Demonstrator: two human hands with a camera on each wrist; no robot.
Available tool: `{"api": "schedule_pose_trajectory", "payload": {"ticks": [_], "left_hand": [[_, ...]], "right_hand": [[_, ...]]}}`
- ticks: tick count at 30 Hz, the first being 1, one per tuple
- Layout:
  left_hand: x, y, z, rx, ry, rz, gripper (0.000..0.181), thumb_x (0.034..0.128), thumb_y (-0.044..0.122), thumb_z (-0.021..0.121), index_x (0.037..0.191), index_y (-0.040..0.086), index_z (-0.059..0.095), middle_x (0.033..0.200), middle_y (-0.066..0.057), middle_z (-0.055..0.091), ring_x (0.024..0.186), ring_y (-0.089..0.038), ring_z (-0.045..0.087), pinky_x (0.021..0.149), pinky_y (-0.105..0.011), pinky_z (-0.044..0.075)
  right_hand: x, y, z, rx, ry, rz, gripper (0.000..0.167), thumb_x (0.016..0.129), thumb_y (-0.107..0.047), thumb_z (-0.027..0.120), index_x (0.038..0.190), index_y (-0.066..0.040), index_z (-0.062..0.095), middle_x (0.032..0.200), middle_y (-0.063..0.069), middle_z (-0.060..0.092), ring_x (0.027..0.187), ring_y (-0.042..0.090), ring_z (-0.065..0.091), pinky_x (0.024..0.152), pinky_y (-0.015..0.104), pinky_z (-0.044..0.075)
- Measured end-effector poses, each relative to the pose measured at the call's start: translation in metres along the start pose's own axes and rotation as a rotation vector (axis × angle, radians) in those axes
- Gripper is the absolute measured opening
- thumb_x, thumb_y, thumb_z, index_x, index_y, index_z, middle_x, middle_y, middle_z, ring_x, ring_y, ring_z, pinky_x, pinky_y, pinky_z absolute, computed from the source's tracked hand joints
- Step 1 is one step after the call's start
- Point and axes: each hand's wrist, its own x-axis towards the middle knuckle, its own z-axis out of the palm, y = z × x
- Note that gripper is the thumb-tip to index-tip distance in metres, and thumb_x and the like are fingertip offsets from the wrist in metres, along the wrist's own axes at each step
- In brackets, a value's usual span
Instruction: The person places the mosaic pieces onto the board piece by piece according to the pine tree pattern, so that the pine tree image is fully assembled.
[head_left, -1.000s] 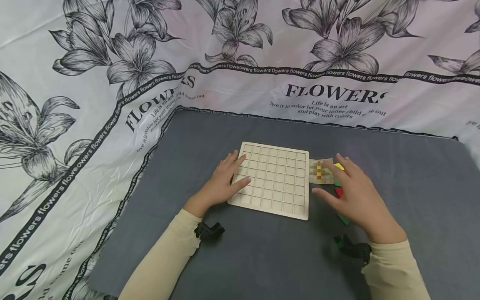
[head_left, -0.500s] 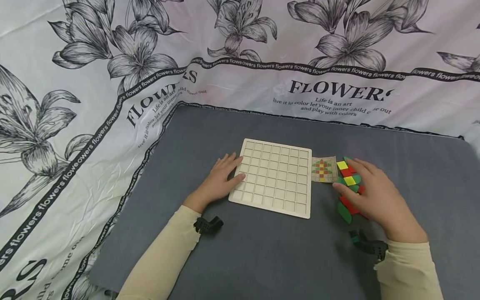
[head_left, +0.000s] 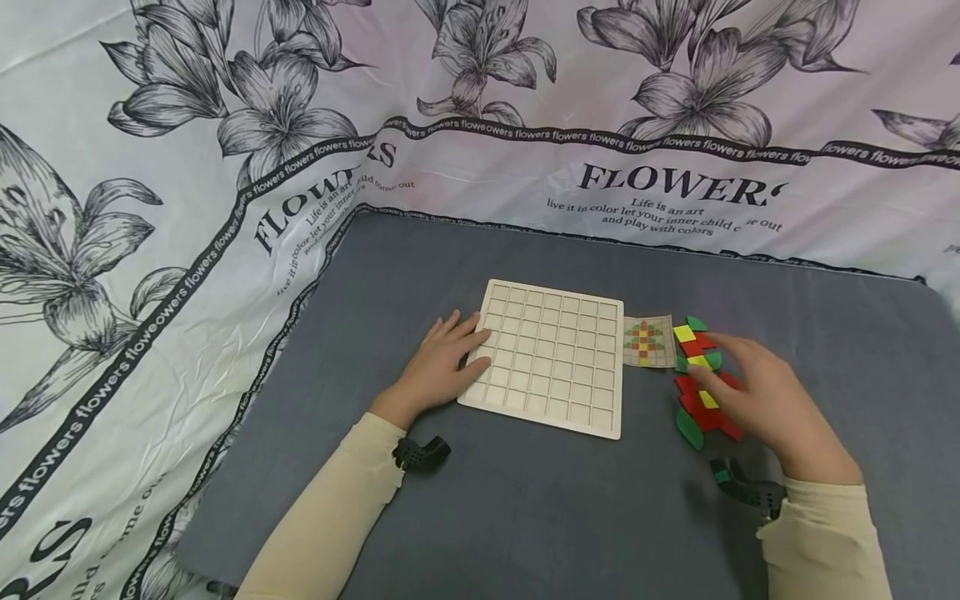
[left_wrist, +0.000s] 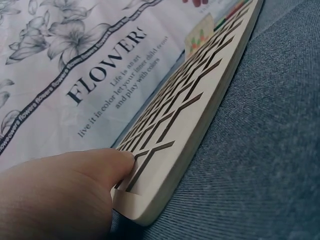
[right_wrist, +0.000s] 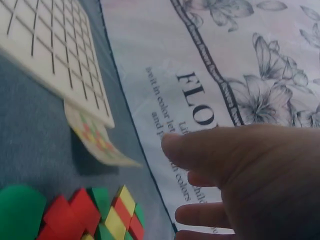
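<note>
My right grip (head_left: 772,404) hovers over the coloured pieces (head_left: 693,398), thumb and fingers apart.
A second ago it covered part of the patterned card (head_left: 649,342); now it's further toward three o'clock, leaving the card uncovered. Card, then pieces, lie at three o'clock of the wooden board (head_left: 547,358) on the gray surface (head_left: 525,517); my left grip (head_left: 435,368) rests, fingers extended, on its nine-o'clock edge.

Showing a cream square grid on the board (head_left: 550,358). Sharing 3 colours, red, yellow and green, on the beige card (head_left: 649,342) and the tiles (head_left: 696,406) at right. Displaying plain grey on the table (head_left: 570,508), beige on the sleeves (head_left: 330,508), black flowers on the white far cloth (head_left: 517,179).
</note>
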Motion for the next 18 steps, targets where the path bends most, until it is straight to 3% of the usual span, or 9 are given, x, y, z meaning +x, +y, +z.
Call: {"api": "schedule_pose_trajectory", "payload": {"ticks": [6,13,18], "left_hand": [[0.001,0.002,-0.001,0.018,0.006,0.003,0.057,0.1093,0.044,0.055,0.160,0.018,0.048,0.171,-0.005,0.030,0.162,-0.032,0.015,0.134,-0.049,0.006],[0.001,0.004,-0.001,0.016,0.008,0.017,0.058,0.1093,0.042,0.056,0.160,0.015,0.048,0.171,-0.008,0.032,0.162,-0.034,0.017,0.134,-0.051,0.008],[-0.001,0.003,-0.002,0.024,0.007,0.010,0.058,0.1093,0.043,0.055,0.160,0.014,0.048,0.171,-0.008,0.032,0.162,-0.034,0.017,0.134,-0.050,0.008]], "right_hand": [[-0.001,0.010,-0.001,-0.004,0.012,0.004,0.069,0.105,-0.037,0.066,0.154,0.006,0.044,0.150,0.040,0.044,0.135,0.060,0.040,0.102,0.081,0.038],[-0.005,0.020,-0.002,-0.012,0.023,-0.015,0.054,0.103,-0.014,0.066,0.148,0.010,0.048,0.145,0.042,0.047,0.127,0.061,0.046,0.095,0.080,0.044],[-0.005,0.023,-0.002,-0.022,0.001,0.009,0.054,0.103,-0.015,0.066,0.147,0.011,0.048,0.144,0.042,0.047,0.123,0.061,0.051,0.090,0.077,0.048]]}}
